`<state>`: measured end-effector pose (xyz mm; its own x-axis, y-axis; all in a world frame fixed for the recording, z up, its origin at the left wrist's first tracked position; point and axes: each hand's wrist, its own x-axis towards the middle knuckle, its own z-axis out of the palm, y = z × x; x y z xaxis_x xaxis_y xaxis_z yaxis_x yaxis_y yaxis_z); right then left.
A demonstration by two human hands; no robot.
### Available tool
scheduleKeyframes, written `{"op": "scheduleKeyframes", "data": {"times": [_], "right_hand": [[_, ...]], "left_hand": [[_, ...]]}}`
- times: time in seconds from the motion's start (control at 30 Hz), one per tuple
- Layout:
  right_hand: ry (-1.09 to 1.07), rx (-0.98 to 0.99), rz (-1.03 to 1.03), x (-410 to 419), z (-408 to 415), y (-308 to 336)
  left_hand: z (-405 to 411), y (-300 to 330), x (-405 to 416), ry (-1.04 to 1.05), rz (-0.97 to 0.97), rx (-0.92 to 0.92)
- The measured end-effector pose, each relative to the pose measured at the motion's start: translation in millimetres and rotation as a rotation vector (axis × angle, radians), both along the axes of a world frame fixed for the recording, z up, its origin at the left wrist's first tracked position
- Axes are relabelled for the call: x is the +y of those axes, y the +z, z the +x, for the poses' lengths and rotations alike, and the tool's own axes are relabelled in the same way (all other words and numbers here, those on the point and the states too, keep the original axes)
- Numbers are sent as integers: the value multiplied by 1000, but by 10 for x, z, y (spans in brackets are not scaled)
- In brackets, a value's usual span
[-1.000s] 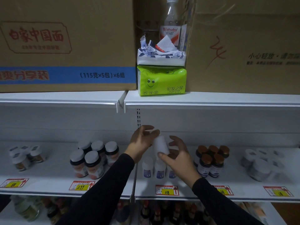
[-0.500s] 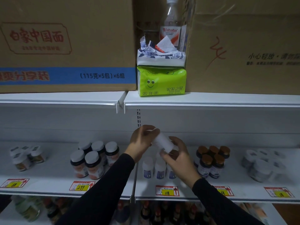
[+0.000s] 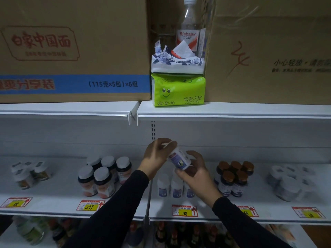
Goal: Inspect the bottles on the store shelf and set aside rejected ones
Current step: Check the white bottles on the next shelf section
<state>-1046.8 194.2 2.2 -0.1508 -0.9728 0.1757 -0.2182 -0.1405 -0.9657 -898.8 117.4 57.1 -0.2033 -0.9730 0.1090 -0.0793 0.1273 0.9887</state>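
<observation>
White bottle (image 3: 179,159), small, blue-and-white label: held in the air in front of the middle shelf (image 3: 268,214), clear of it, above the row of like bottles. Long axis tilted, cap end up and to the left, base end down and to the right; label turned toward the camera.

Left hand (image 3: 157,156): at the cap end, fingers curled over the top, thumb and fingertips pinching the cap. Whether the cap itself is turning: cannot tell.

Right hand (image 3: 195,171): at the base end, below and right of the label, fingers (image 3: 194,154) wrapped behind the body, thumb across the lower front. Clamped on the bottle, not loose.

Bottle thus spanned between the two grips, one hand at each end of the axis; neither hand nearer than the other, both in contact. Judged step: inspection of the label in hand, verdict not yet given. For a return, base end already pointed down toward the row; for a rejection, a place to set aside not identifiable here.

Outward from the fingers:
- Just below the right hand: matching white bottles (image 3: 170,187), upright, price tag (image 3: 184,210) marked 118.
- Right of the right hand: brown-capped bottles (image 3: 232,178), upright, clustered.
- Left of the left hand: white-capped jars (image 3: 103,174), upright.
- Well above both hands: green tissue pack (image 3: 178,91) on the upper shelf, between cardboard cartons (image 3: 71,51).
</observation>
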Motion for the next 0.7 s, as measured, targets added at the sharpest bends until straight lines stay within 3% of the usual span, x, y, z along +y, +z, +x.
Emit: {"op": "scheduleKeyframes", "data": {"times": [0.5,0.7], "right_hand": [[-34,2,-6,1,27,8],[63,234,-7,76,10,68]], "left_hand": [[19,43,76,-137,36,-52],[1,6,22,-65,50,-83]]}}
